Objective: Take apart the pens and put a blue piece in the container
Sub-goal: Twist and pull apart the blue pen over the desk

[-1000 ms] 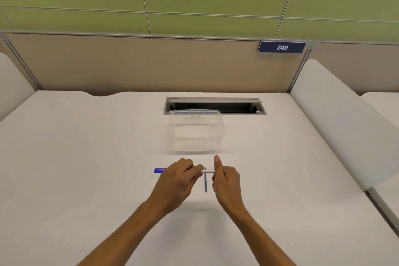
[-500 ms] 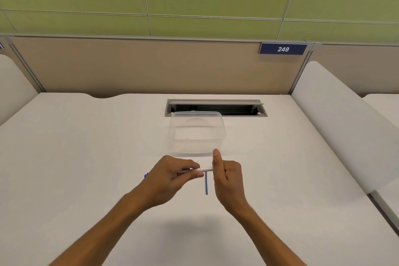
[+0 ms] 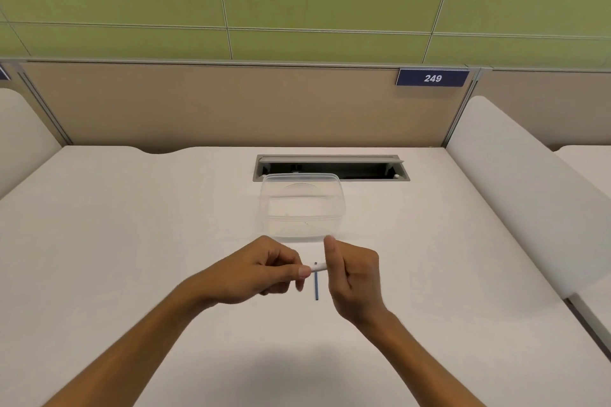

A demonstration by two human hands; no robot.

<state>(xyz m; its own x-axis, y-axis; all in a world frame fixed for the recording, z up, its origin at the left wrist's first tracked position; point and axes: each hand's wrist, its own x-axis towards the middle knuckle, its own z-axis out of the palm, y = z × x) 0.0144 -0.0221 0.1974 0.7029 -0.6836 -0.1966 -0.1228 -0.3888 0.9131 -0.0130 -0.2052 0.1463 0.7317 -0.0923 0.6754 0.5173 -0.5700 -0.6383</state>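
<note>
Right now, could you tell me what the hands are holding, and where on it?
Both hold one white pen barrel: the left hand pinches its left end, the right hand grips its right end.

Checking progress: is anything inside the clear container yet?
No. The clear container looks empty; only its see-through bottom shows. Both hands hold a white pen in front of it.

Clear plastic container (image 3: pixel 302 205) on the white desk (image 3: pixel 132 241), just before the cable slot (image 3: pixel 330 168). Nearer, left hand (image 3: pixel 261 271) and right hand (image 3: pixel 353 274) side by side, thin blue rod (image 3: pixel 316 287) lying between them.
</note>
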